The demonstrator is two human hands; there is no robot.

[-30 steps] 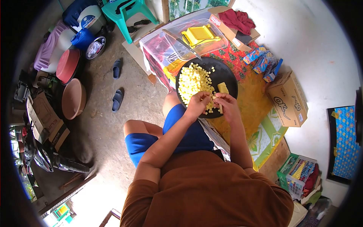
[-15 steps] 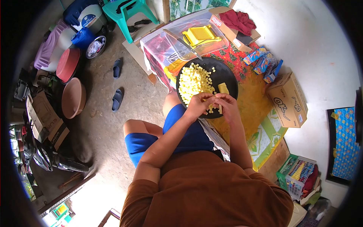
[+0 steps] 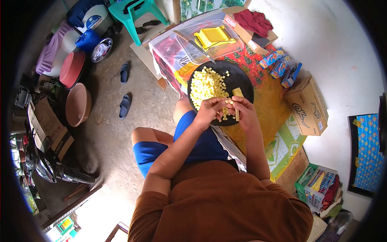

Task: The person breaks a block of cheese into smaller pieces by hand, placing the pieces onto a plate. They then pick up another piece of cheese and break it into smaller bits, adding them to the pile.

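Observation:
A round black tray (image 3: 242, 76) holds a heap of small pale yellow cubes (image 3: 206, 86) on its left side. A larger pale yellow block (image 3: 237, 92) rests at the tray's right, just beyond my fingers. Over the near edge, my left hand (image 3: 211, 111) and my right hand (image 3: 244, 112) meet at the fingertips, both closed in a pinch. Small pale yellow pieces (image 3: 229, 101) show between them. A pale yellow stick (image 3: 237, 115) points down out of my right hand. Fingers partly hide what each hand grips.
Beyond the tray, a knife (image 3: 194, 45) lies across a clear plastic container (image 3: 225, 47) near a yellow slatted rack (image 3: 215, 38). Blue packets (image 3: 281, 68) and a cardboard box (image 3: 307, 108) stand to the right. Slippers (image 3: 125, 106) lie on the floor at left.
My fingertips have shifted slightly, and small pieces now show between them. More of the stick is visible below my right fingers. The tray has stayed in place.

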